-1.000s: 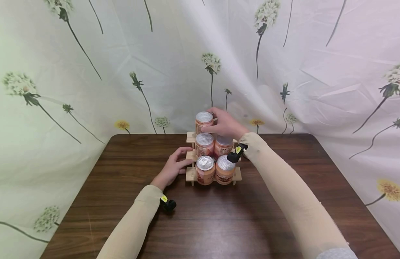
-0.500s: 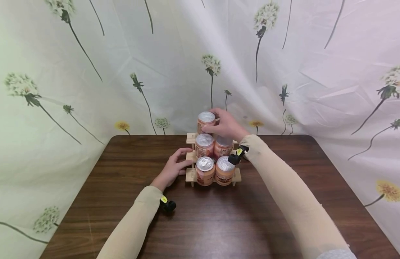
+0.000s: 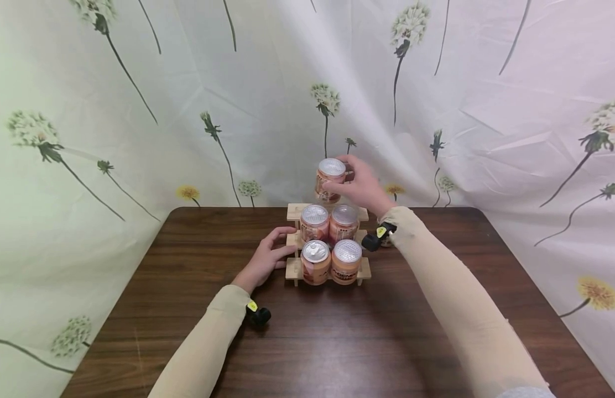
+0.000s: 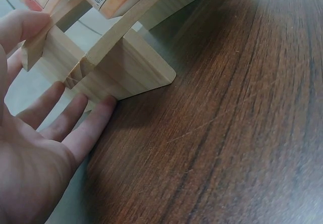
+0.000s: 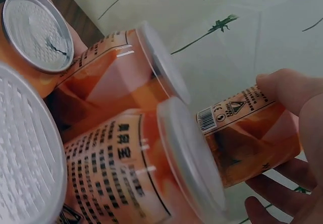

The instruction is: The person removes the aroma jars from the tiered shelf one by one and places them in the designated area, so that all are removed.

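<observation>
An orange-labelled food can [image 3: 330,178] with a silver lid is held upright in my right hand [image 3: 363,185], between thumb and fingers. It hangs above the top shelf of a three-tier wooden rack [image 3: 293,269]. Two cans, a left one [image 3: 314,225] and a right one [image 3: 344,225], stand on the middle shelf. The bottom shelf bears another pair, a left can [image 3: 316,264] and a right can [image 3: 345,265]. My left hand [image 3: 265,255] holds the rack's left end. In the left wrist view, its thumb [image 4: 25,27] lies on a shelf end and the other fingers touch the side.
A dark wood-grain table [image 3: 307,342] carries the rack near its back edge. Behind it hangs a pale curtain [image 3: 267,110] printed with dandelions. Something small, mostly hidden, sits behind my right wrist camera [image 3: 377,237].
My right hand has lifted the can off the top shelf, moving it up and to the right. My left hand and the other cans have stayed in place.
</observation>
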`<act>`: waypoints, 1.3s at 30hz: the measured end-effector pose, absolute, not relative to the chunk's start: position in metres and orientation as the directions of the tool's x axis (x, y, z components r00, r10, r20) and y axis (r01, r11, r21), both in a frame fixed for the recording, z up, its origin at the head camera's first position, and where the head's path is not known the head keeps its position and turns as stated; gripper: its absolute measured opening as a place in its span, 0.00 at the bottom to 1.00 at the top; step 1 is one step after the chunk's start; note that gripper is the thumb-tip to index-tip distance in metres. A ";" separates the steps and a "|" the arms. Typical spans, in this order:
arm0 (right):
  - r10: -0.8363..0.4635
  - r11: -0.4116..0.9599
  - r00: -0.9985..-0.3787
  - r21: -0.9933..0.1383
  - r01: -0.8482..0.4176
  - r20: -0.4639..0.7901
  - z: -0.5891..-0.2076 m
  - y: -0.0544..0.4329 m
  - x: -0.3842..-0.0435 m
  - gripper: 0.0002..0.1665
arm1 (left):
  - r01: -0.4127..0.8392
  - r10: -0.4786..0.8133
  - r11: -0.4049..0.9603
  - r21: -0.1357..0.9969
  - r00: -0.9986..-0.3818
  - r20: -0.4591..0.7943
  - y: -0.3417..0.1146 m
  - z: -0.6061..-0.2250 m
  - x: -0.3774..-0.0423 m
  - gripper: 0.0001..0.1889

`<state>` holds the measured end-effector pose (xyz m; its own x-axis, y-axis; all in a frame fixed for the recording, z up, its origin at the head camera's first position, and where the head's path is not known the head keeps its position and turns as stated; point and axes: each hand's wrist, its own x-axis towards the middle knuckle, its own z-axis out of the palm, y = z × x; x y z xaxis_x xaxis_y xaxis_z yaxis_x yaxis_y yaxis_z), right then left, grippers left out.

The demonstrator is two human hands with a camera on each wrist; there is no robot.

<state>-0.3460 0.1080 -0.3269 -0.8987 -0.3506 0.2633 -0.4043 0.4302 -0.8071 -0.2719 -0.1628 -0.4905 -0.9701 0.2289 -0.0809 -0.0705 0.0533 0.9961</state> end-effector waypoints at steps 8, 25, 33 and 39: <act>-0.272 0.385 -0.905 -0.825 -0.415 0.328 -0.323 0.130 -0.345 0.37 | -0.067 0.231 0.049 0.997 -0.970 -0.077 -0.163 -0.490 -0.271 0.26; -0.200 0.381 -0.916 -0.834 -0.399 0.346 -0.334 0.176 -0.339 0.35 | -0.069 0.224 0.041 0.997 -0.971 -0.076 -0.163 -0.491 -0.271 0.26; -0.187 0.403 -0.925 -0.833 -0.379 0.330 -0.341 0.200 -0.332 0.38 | -0.067 0.223 0.046 0.997 -0.972 -0.076 -0.163 -0.492 -0.272 0.27; -0.171 0.399 -0.939 -0.851 -0.342 0.298 -0.345 0.214 -0.328 0.39 | -0.067 0.225 0.049 0.997 -0.971 -0.076 -0.163 -0.493 -0.272 0.27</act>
<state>-0.3284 0.2141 -0.3451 -0.9392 -0.1711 0.2977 -0.3423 0.3988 -0.8508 -0.2725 -0.1634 -0.4926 -0.9715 0.2246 -0.0761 -0.0667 0.0489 0.9966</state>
